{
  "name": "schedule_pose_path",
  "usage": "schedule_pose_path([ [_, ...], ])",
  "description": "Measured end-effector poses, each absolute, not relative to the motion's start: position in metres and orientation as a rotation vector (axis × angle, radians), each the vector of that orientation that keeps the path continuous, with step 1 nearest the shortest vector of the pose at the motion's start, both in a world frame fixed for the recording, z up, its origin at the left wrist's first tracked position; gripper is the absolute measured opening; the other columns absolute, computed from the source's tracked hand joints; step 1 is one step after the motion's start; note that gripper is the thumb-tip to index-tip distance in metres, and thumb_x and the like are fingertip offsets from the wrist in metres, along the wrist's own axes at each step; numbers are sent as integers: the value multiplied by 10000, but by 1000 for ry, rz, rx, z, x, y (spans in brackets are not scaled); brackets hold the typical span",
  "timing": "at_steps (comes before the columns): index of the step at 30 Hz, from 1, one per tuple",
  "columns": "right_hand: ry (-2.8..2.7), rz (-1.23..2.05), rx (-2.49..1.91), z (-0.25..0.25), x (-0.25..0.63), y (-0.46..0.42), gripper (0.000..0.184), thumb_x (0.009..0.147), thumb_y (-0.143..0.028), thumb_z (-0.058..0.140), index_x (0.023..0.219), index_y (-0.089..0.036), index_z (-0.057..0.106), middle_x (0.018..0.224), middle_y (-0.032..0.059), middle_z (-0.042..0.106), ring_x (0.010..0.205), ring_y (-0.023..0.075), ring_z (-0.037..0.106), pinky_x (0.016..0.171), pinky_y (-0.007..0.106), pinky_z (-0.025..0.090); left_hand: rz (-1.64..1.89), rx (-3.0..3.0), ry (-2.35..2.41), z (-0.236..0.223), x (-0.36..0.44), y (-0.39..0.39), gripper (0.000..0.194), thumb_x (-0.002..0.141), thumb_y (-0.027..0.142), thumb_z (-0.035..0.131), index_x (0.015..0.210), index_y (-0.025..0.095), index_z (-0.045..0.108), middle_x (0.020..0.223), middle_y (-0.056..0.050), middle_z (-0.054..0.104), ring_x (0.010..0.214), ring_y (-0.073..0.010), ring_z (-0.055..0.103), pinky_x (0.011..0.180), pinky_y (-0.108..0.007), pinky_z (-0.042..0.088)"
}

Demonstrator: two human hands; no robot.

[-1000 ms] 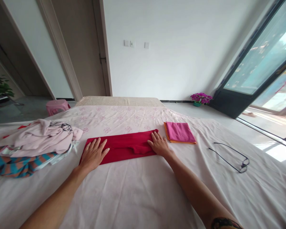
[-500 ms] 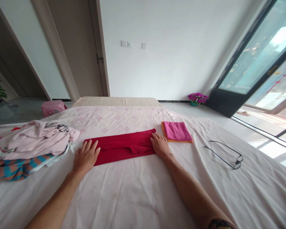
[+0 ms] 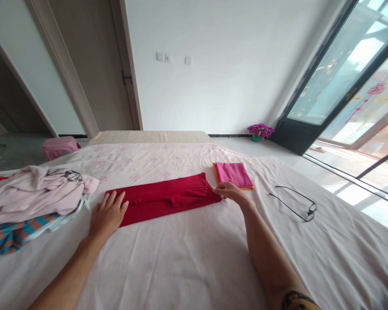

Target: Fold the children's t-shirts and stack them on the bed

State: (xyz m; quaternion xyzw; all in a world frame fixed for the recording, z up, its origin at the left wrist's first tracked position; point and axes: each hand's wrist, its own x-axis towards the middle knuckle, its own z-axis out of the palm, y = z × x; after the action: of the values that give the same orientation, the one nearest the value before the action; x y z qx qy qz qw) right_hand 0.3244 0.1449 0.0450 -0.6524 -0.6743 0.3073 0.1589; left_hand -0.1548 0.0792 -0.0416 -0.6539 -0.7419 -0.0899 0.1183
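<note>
A dark red garment (image 3: 158,200), folded into a long strip, lies across the bed sheet in front of me. Its exact kind I cannot make out. My left hand (image 3: 108,212) rests flat on its left end, fingers spread. At the other end, my right hand (image 3: 230,191) pinches the garment's right edge between thumb and fingers. Just beyond that hand sits a folded pink cloth (image 3: 234,174) on top of an orange cloth (image 3: 215,172).
A heap of clothes (image 3: 35,193) lies at the left, pale pink over striped. Black-framed glasses (image 3: 310,212) rest on the sheet (image 3: 181,267) at the right. Beyond the bed are a pink stool (image 3: 61,146), purple flowers (image 3: 260,130) and a glass door (image 3: 323,82).
My right hand has gone from lying flat on the garment to pinching its right edge, and that end now reaches further right. My left hand stays flat. The view has turned slightly right.
</note>
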Motion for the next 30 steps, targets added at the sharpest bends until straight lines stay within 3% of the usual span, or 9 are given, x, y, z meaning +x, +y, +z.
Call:
schedule_pose_path([
  [6,-2028,1104,-1807,38,334,151,211,695,-330,702,794,-145,716,725,18,681,645,124,559,541,201,384,-296,-1928,-2189,-39,-154,79,565,962,446,310,1439,203,491,1515,-150,441,1404,-341,366,1071,-513,337],
  [11,-2127,893,-1970,37,336,152,146,707,-292,661,734,-156,705,637,-8,623,600,118,533,525,210,339,-274,-1927,-2178,-39,-155,78,565,971,444,289,1443,205,487,1518,-145,438,1410,-337,361,1072,-501,342],
  [15,-2138,541,-2120,52,323,146,189,786,-350,620,767,-188,715,741,24,676,674,157,594,574,236,357,-286,-1929,-2167,-41,-156,79,558,978,433,283,1446,203,481,1513,-150,441,1416,-336,354,1066,-500,353],
  [17,-2070,302,-2125,59,307,142,275,885,-385,520,849,-201,721,837,54,702,748,190,627,626,261,393,-342,-1928,-2179,-42,-158,80,536,980,415,288,1424,211,508,1503,-135,459,1418,-321,355,1078,-483,352],
  [20,-2081,101,-1890,62,274,136,362,982,-373,382,1140,-226,673,1113,85,695,991,227,640,795,299,450,-517,-1941,-2189,-42,-165,82,490,974,352,288,1326,189,587,1446,-121,520,1379,-262,420,1110,-409,348],
  [22,-2199,46,-1657,54,252,132,426,1005,-377,351,1353,-229,548,1351,90,591,1246,239,531,984,333,413,-631,-1907,-2208,-42,-170,84,454,949,318,321,1264,155,605,1379,-132,568,1323,-239,480,1112,-367,357],
  [24,-2338,1,-1495,39,237,130,513,1013,-408,344,1484,-214,404,1525,87,420,1425,241,333,1128,383,302,-698,-1828,-2253,-41,-176,85,439,912,323,383,1249,124,583,1304,-147,607,1264,-250,524,1090,-362,384],
  [26,-2471,-14,-1425,21,229,128,567,1017,-447,337,1535,-217,316,1596,72,294,1483,238,209,1186,431,214,-714,-1767,-2311,-38,-181,85,482,880,362,444,1268,96,549,1253,-161,629,1221,-278,547,1064,-377,405],
  [30,-2620,-14,-1433,-8,231,128,575,1024,-480,325,1546,-240,293,1605,54,267,1489,228,196,1210,458,159,-643,-1743,-2482,-30,-196,84,671,817,485,535,1326,52,479,1236,-210,628,1188,-319,574,997,-384,446],
])
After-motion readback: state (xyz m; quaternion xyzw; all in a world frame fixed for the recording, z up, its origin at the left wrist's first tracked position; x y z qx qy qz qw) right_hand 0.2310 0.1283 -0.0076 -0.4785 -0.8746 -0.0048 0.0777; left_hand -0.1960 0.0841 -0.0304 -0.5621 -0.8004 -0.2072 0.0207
